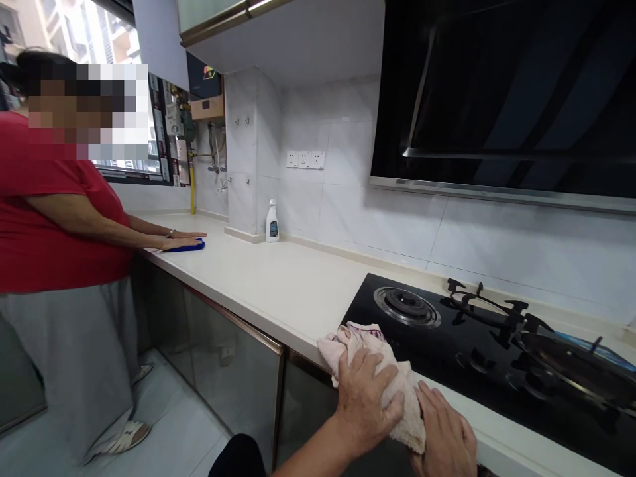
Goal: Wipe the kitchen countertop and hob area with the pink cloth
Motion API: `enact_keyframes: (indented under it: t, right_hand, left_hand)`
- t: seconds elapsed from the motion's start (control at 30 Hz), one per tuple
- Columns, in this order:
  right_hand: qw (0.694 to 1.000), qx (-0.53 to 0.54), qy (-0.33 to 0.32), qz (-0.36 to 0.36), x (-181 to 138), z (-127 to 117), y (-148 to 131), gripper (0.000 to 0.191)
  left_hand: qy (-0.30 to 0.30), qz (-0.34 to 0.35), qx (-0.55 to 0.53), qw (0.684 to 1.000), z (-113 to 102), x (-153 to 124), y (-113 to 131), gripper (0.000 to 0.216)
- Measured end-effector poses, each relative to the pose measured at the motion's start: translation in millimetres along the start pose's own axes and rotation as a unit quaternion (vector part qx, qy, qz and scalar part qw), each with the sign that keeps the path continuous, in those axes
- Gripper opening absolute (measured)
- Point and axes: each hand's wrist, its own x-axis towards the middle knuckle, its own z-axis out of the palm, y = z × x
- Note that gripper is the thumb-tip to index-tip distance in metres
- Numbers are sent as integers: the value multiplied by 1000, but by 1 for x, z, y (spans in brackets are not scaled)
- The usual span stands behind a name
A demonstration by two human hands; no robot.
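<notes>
A pale pink cloth [406,411] lies bunched over the front edge of the counter, and its far end reaches the corner of the black gas stove [422,351]. My left hand [368,391] presses down on the cloth with bent fingers wrapped into it. Close beside it, my right hand [444,430] grips the cloth's near end at the counter edge; its thumb side is partly hidden. The left burner [407,306] has no pan support on it, while a black pan support [489,305] sits further right.
Further along the white counter [278,278], a person in a red top [59,218] leans with both hands by a blue cloth [191,246]. A white spray bottle [272,222] stands against the wall. The black range hood [511,99] overhangs the stove. Cabinet doors [238,358] run below.
</notes>
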Motion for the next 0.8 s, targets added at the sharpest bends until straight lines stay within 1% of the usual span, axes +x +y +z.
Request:
enact_keyframes:
  t: [0.07, 0.2, 0.4, 0.5, 0.6, 0.67, 0.7, 0.8]
  right_hand:
    - [1000, 6, -2, 7, 0, 0, 0, 81]
    - [1000, 8, -6, 7, -2, 0, 1, 85]
    - [1000, -5, -6, -9, -2, 0, 3, 91]
    - [1000, -10, -10, -8, -3, 0, 4, 88]
    - [1000, -9, -22, -9, -3, -2, 5, 87]
    - [999, -9, -32, -9, -3, -4, 5, 83]
    - [999, -10, -30, -9, -2, -5, 4, 78]
    - [1000, -21, -3, -18, 1, -5, 3, 56]
  left_hand:
    - [-2, -2, -1, 1000, 0, -1, 0, 35]
    - [-4, -7, -2, 1000, 1, -1, 1, 33]
    - [-3, -2, -2, 1000, -1, -1, 0, 33]
    - [-10, 19, -3, 1000, -5, -1, -3, 35]
    - [-28, 56, 8, 998, -11, 2, -9, 37]
    - [-39, 77, 16, 996, -16, 4, -16, 39]
    - [-43, 82, 21, 995, -20, 5, -21, 40]
    - [-50, 76, 44, 995, -33, 8, -42, 39]
